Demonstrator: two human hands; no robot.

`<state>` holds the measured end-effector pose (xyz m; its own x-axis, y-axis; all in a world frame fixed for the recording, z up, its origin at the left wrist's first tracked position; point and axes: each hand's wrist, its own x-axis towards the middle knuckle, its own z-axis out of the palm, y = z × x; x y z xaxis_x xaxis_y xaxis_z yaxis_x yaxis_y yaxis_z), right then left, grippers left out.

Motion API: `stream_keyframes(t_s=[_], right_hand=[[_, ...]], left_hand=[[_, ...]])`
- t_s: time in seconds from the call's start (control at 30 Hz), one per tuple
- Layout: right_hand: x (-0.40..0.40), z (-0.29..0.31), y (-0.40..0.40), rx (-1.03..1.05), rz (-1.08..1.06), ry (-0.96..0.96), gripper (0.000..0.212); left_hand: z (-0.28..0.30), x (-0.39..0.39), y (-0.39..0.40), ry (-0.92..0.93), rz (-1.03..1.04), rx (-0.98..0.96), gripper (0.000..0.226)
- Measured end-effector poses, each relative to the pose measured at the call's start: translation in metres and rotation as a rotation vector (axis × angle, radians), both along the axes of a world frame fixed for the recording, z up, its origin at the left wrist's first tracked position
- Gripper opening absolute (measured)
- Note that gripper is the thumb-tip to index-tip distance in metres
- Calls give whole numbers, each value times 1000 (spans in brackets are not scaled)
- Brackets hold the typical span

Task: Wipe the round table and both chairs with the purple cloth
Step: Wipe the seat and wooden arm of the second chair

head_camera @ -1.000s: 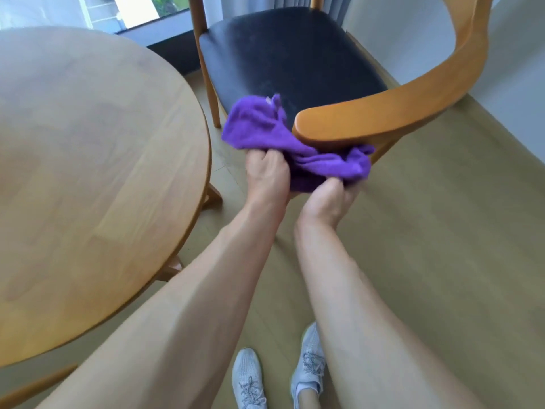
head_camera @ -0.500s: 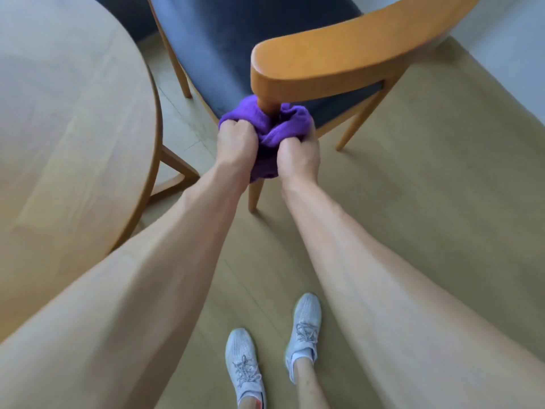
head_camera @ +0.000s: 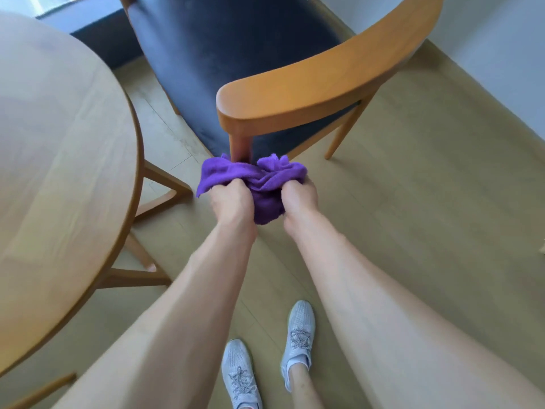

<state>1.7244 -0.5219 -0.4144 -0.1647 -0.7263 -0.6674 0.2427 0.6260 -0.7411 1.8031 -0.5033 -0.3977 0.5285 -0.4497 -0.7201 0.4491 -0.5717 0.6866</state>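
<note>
**Two hands bunching the purple cloth around the chair's back post**

Both of your hands are gripping the purple cloth, which is gathered around the wooden post running down from the near end of the chair's curved backrest. Your left hand is clenching the left part of the cloth, its fingers curling into the fabric so that a purple fold is spilling out over the knuckles. Your right hand is grasping the right part in the same way, its grip closing on the bunched fabric beside the post. A loose flap is hanging down between your two wrists. The cloth is touching the post just below the spot where the post is meeting the dark seat's edge; whether it is wrapping fully around the far side I cannot tell, since the fabric and your fingers are hiding it.

The chair is standing on the pale wood floor with its dark blue seat facing away from you and one rear leg slanting down to the right. The round surface is sitting to your left, well apart from the cloth, its light wooden top bare, its angled legs showing beneath the rim. Your grey laced shoes are pointing towards the chair at the bottom of the view, between your forearms. No container is showing anywhere in the view.
</note>
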Motion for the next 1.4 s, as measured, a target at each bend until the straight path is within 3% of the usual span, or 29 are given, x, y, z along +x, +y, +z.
stream_keyframes(t_s=[0.1,0.23,0.43,0.53,0.7,0.87,0.97,1.1,1.17,1.23,1.3,1.4], right_hand=[[-30,9,-13,-84,-160,-19,6],[-81,28,-59,-226,-288,-54,26],[-157,36,-142,-349,-390,45,35],[-195,38,-180,-368,-277,73,45],[-231,44,-248,-583,127,29,64],[-229,18,-270,-509,415,109,38],[-228,-1,-275,-393,560,194,32],[-234,12,-278,-305,600,319,32],[-236,27,-275,-421,527,326,31],[-235,39,-267,-589,470,338,27],[-232,38,-261,-639,449,349,28],[-228,28,-260,-502,559,453,31]], left_hand=[[4,-32,-7,68,61,-83,46],[16,-82,-47,22,-63,-293,13],[26,-159,-134,-102,-241,-383,9],[33,-208,-174,-116,-215,-279,27],[36,-251,-232,-203,-69,-344,17],[5,-255,-262,11,121,-315,25],[-6,-253,-264,19,72,-225,18],[3,-250,-260,47,118,-260,31],[15,-254,-258,36,184,-401,33],[22,-259,-253,-31,224,-525,19],[24,-261,-250,-126,184,-512,12],[15,-261,-243,-145,122,-397,17]])
